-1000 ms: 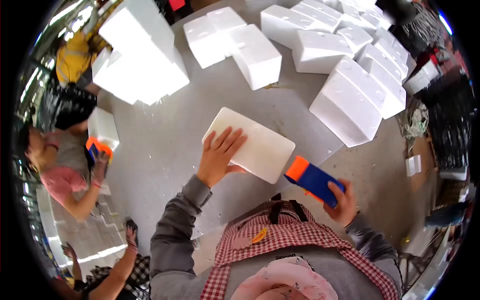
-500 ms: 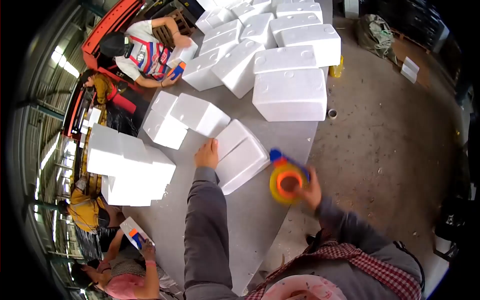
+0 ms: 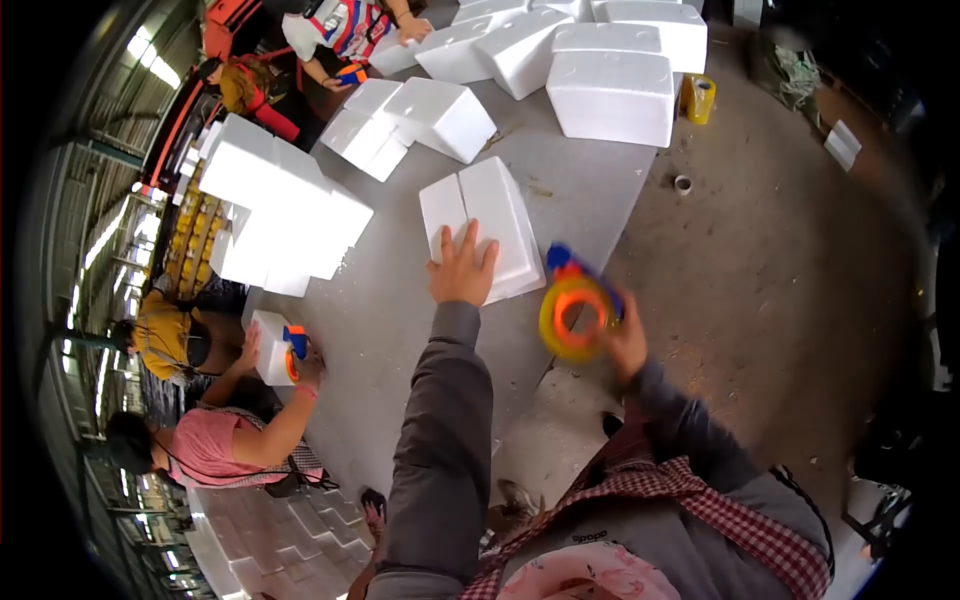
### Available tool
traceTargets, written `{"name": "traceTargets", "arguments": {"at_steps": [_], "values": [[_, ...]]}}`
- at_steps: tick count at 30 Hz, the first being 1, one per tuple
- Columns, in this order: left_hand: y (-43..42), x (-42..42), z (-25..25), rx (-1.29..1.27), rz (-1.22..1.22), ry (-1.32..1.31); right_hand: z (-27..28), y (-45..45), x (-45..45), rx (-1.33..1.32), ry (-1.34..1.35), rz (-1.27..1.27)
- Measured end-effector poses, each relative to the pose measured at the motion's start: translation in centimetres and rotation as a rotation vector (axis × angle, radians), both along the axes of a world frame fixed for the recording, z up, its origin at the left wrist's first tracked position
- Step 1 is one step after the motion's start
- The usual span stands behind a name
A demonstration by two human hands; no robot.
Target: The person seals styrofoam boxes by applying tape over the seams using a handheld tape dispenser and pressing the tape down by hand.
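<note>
My left hand (image 3: 464, 265) lies with spread fingers on top of a white foam box (image 3: 505, 215), near the lid's dark seam. The box rests on the grey table (image 3: 400, 330), turned at an angle. In my right hand (image 3: 626, 340) is a tape dispenser (image 3: 572, 315) with a blue and orange body and a yellow roll. It is held just right of the box, apart from it and slightly blurred, beyond the table's edge.
White foam boxes (image 3: 612, 98) crowd the table's far end; more boxes (image 3: 285, 200) are stacked at left. Across the table, a person in pink (image 3: 225, 445) and another in a striped vest (image 3: 345, 30) hold tape dispensers. Yellow tape rolls (image 3: 699, 100) stand beyond the right edge.
My left hand has moved from the box's far-left edge onto its top, fingers now spread. The box has turned slightly. The camera view has shifted; the dispenser remains in my right hand.
</note>
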State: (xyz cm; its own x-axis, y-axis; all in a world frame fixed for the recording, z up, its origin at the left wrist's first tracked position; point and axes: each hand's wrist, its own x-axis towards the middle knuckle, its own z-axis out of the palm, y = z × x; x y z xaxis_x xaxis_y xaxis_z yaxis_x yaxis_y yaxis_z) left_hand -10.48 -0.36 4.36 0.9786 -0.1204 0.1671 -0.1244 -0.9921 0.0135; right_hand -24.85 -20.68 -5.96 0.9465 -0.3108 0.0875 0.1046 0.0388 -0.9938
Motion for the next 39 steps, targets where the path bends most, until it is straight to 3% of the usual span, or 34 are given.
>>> {"name": "traceTargets", "arguments": {"at_steps": [2, 3, 5, 7, 9, 10, 11, 14, 16, 18, 20, 21, 23, 24, 25, 27, 28, 31, 32, 34, 38, 39], "values": [[-2.3, -1.1, 0.4, -0.055, 0.094, 0.059, 0.2, 2.4, -2.2, -0.043, -0.045, 0.002], [-2.8, -2.0, 0.7, -0.093, 0.186, 0.126, -0.4, 3.4, -1.6, 0.093, 0.006, -0.049], [-1.7, -2.6, 2.8, -0.094, 0.142, 0.200, -0.6, 3.0, 0.8, 0.233, 0.028, -0.102], [0.0, -2.4, 2.3, -0.088, 0.088, 0.307, 1.8, 0.6, 2.1, 0.459, 0.106, 0.096], [0.9, -0.9, 0.1, 0.190, -0.243, -0.191, 2.0, 0.2, 0.9, 0.469, 0.061, 0.132], [1.1, -0.9, -0.6, -0.026, -0.243, -0.158, 2.5, 0.0, -1.5, 0.568, 0.109, 0.117], [1.1, -0.8, -0.6, -0.036, -0.232, -0.147, 3.3, 0.2, -3.8, 0.673, 0.161, 0.101], [1.0, -0.9, -1.0, -0.210, -0.221, -0.157, 5.5, -0.3, -9.1, 0.512, 0.239, 0.201], [0.9, -0.4, -0.8, -0.217, -0.202, -0.163, 6.3, 0.1, -9.4, 0.145, 0.183, 0.555], [0.9, -0.9, -0.9, -0.221, -0.191, -0.167, 4.7, 3.6, -5.5, 0.331, 0.392, 0.613], [0.9, -0.8, -0.9, -0.179, -0.179, -0.157, 4.8, 6.7, 1.0, 0.067, 0.224, 1.057], [1.2, -0.7, -1.1, -0.174, -0.168, -0.170, 6.9, 6.7, 1.0, -0.229, 0.283, 1.099], [2.4, 0.0, -1.3, -0.287, -0.206, -0.125, 7.3, 5.6, 0.0, -0.356, -0.031, 0.944], [2.8, -0.1, -1.5, -0.362, -0.206, -0.109, 8.5, 3.0, -0.3, -0.142, -0.104, 0.849], [2.9, -0.8, -1.3, -0.372, -0.174, -0.125, 9.4, 0.2, -0.3, -0.260, -0.124, 0.796], [3.2, -2.9, 0.2, -1.024, -0.025, -0.263, 11.3, -4.2, -1.4, -0.457, -0.142, 0.566], [3.0, -4.6, 1.0, -1.262, 0.031, -0.018, 11.8, -5.2, -1.2, -0.513, -0.216, 0.418], [-1.8, -9.0, 5.6, -1.976, 0.167, 0.697, 13.3, -5.6, 0.2, -0.671, -0.342, 0.277], [-2.9, -8.9, 6.5, -1.987, 0.173, 0.678, 13.1, -5.4, 0.9, -0.685, -0.362, 0.329], [-3.8, -8.4, 7.4, -2.263, 0.253, 0.738, 13.5, -4.9, 2.0, -0.704, -0.417, 0.344], [-0.5, -5.8, 5.1, -2.251, 0.110, 0.777, 15.8, -2.9, 4.7, -0.743, -0.417, 0.418], [0.9, -4.3, 4.8, -2.042, 0.068, 0.653, 17.1, -2.3, 5.4, -0.750, -0.411, 0.421]]}}
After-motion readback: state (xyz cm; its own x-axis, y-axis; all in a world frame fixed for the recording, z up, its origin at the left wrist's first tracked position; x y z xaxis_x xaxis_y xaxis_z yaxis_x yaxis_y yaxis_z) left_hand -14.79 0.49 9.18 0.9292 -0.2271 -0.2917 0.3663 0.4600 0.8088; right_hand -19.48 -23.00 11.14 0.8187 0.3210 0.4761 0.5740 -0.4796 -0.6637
